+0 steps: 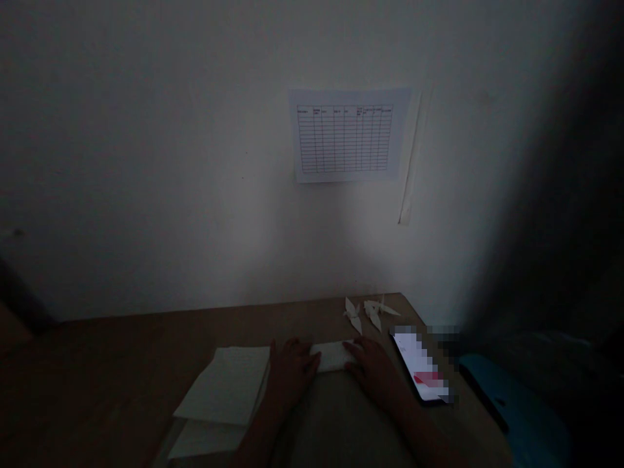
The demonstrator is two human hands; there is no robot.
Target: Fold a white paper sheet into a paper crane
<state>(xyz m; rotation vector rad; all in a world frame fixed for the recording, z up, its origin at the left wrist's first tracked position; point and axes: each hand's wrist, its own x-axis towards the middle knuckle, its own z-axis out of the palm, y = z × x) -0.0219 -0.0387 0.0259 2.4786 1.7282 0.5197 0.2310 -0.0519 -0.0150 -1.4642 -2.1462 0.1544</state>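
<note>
A small folded piece of white paper (332, 357) lies on the table between my two hands. My left hand (292, 365) holds its left end, fingers bent over it and the thumb by the near edge. On the right end, my right hand (373, 365) has its fingers at the far side and the thumb at the near side. Just beyond the right hand sit a folded paper crane (353, 314) and more pale paper cranes (374, 313). Left of my left hand are several sheets of white paper (227, 383), overlapping.
The brown table (195, 325) meets a pale wall (170, 162). A lit phone (422, 367) lies at the right table edge, with a blue object (521, 409) beyond it. A printed table sheet (346, 136) hangs on the wall. Light is dim.
</note>
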